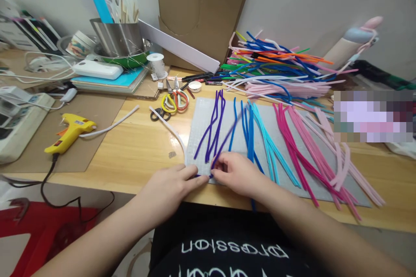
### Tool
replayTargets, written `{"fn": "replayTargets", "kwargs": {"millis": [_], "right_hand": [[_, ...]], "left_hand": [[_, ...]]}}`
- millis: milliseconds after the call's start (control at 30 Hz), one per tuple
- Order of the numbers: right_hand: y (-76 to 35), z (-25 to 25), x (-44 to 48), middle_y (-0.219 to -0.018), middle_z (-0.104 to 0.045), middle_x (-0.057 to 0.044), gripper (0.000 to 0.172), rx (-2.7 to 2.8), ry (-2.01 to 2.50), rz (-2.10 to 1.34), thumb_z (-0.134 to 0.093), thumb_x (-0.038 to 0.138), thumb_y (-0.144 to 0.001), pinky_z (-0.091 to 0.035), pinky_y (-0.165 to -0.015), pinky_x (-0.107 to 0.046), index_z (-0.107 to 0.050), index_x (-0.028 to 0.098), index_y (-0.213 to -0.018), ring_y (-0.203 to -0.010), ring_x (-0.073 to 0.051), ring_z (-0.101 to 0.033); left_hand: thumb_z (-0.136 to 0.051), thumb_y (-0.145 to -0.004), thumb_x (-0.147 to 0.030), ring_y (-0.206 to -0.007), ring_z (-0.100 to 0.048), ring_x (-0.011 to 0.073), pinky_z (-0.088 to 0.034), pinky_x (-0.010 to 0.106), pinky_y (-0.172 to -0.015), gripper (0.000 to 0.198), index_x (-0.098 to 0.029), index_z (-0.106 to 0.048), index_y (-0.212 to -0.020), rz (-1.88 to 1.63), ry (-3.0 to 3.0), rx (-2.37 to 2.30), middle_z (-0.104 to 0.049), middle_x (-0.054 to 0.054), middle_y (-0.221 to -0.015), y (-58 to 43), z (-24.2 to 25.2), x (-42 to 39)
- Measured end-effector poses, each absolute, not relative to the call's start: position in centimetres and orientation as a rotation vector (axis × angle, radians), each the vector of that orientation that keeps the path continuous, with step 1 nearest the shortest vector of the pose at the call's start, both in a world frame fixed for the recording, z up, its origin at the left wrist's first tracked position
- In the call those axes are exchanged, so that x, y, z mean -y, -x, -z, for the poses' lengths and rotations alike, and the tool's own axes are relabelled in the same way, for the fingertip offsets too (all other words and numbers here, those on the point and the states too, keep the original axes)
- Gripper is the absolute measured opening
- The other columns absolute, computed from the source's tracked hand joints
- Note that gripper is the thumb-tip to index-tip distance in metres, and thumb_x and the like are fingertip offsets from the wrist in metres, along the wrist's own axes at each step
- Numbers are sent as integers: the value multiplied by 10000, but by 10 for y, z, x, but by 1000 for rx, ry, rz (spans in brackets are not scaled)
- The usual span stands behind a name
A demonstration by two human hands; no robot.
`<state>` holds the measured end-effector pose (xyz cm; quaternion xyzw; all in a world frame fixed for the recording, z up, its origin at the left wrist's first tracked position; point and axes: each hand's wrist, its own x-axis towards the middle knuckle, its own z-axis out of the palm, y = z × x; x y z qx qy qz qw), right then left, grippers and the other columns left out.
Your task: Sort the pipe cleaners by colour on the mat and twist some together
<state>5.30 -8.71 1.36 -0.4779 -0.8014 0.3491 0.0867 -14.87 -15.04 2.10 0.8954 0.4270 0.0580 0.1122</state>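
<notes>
Near the front edge of the grey mat (202, 117), both hands hold a purple pipe cleaner (230, 135). It runs flat under the fingers of my left hand (172, 186) and bends up to the right. My right hand (235, 174) pinches it close to the bend, its long end slanting away over the mat. Just beyond my fingers lie several loose purple pipe cleaners (216, 125). Blue ones (249, 134), light blue ones (268, 147), magenta ones (287, 138) and pink ones (308, 147) spread out rightward in rows.
A yellow glue gun (73, 132) lies on cardboard at left, its cord hanging off the table. Scissors (173, 100) and a spool (156, 66) sit behind the mat. A pile of mixed pipe cleaners (276, 62) stands at the back. A white pipe cleaner (172, 132) lies left of the mat.
</notes>
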Motion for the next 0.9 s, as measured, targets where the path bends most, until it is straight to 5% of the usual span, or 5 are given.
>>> {"fn": "replayTargets", "kwargs": {"millis": [900], "right_hand": [[-69,-9,97,-744,-562,15,95,2335,1033,-1119,-527,114,-801,-385,-631,-227,-584,186,-779,-704,-104,-511]], "left_hand": [[-474,-811,-54,-820,-544,197,-459,300,-617,504,-257,-438,-1271,38,-2671,-1194,-602,12,-1007,148,-22,147]]}}
